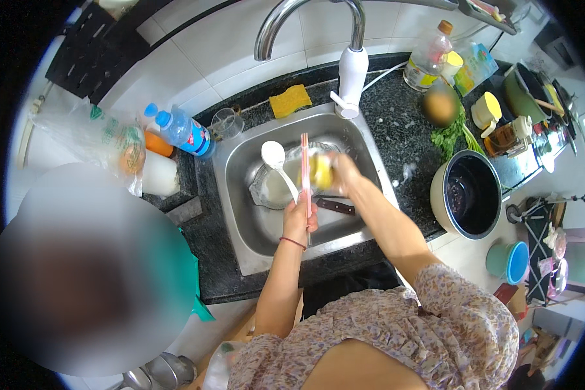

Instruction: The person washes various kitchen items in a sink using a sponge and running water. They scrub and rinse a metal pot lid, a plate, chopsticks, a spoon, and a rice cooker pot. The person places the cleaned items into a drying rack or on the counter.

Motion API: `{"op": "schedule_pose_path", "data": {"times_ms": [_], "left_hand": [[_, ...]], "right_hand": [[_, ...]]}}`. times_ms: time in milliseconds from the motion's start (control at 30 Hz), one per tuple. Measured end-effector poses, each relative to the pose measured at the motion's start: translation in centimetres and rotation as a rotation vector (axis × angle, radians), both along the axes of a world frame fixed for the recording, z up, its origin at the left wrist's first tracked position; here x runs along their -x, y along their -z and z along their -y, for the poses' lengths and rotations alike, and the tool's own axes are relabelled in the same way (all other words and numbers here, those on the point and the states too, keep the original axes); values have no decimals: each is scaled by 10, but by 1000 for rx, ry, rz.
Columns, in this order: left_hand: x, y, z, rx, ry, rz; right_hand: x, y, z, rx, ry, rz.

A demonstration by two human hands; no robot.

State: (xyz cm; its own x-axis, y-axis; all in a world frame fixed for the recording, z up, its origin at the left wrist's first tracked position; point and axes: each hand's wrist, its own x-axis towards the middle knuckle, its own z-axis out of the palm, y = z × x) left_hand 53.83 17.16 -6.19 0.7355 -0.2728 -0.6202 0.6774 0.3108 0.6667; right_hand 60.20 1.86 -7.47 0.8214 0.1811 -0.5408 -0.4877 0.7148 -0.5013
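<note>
Over the steel sink (233,229), my left hand (296,220) is closed around a white spoon (273,155) and pink chopsticks (305,151). Both point away from me, spoon bowl and chopstick tips at the far end. My right hand (346,174), smeared by motion, grips a yellow sponge (320,171) against or right beside the chopsticks; contact is hard to tell. Beneath them a clear bowl-like dish (260,190) lies in the sink, partly covered by the utensils. A knife with a dark brown handle (337,206) rests there too, its blade mostly hidden.
A chrome-and-white faucet (353,71) arches over the sink's back. Another yellow sponge (290,101), a drinking glass (227,122) and blue-capped bottles (192,133) line the back and left. Right: leafy greens (450,136) and a dark-lined pot (465,195). A blurred person (91,273) is at left.
</note>
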Motion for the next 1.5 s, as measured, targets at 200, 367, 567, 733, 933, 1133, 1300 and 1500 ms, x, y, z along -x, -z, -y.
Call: {"op": "schedule_pose_path", "data": {"times_ms": [200, 367, 567, 733, 933, 1133, 1300, 1500], "left_hand": [[9, -2, 12, -32, 180, -18], [28, -25, 19, -63, 204, 28], [29, -33, 22, -31, 215, -26], [10, -17, 0, -12, 109, -46], [4, -17, 3, 62, 319, -145], [7, 5, 16, -292, 259, 245], [11, -7, 24, -233, 297, 222], [45, -24, -4, 11, 179, 21]], "right_hand": [[37, 12, -25, 194, 80, 125], [-20, 10, -22, 516, 387, 30], [-69, 35, 38, 836, 330, -157], [-1, 12, 3, -127, -132, 118], [33, -3, -21, 192, -65, 100], [6, 25, -38, 1066, 103, -35], [-19, 73, -11, 844, 279, 61], [-73, 48, 35, 634, 323, -66]]}}
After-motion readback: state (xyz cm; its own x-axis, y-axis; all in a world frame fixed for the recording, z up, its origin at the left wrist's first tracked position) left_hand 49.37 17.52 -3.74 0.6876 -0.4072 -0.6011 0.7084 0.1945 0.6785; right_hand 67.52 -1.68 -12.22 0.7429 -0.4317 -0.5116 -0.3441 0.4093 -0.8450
